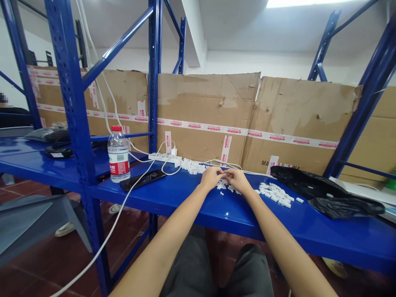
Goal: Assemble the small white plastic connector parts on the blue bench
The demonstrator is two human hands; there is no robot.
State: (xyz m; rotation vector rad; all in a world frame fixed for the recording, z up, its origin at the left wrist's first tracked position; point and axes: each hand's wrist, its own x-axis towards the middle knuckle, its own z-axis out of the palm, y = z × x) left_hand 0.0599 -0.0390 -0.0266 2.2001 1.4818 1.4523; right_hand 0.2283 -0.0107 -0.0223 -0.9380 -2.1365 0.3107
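My left hand [211, 177] and my right hand [236, 179] meet fingertip to fingertip over the blue shelf top. Both are pinched closed; whatever sits between the fingertips is too small and too covered to make out. Just below them lies a scatter of tiny white pieces [223, 186], partly hidden by my hands. To the left is a heap of small white parts [192, 166]. On the right, beyond my right wrist, rests a pile of larger white rectangular pieces [275, 194], with one block [299, 200] lying apart.
A water bottle [119, 159] with a red cap and a black phone [144, 180] stand left. Behind are a power strip [165, 158], white cables and taped cardboard [207, 103]. A black plastic bag [312, 183] lies right. Blue posts [72, 103] frame the shelf.
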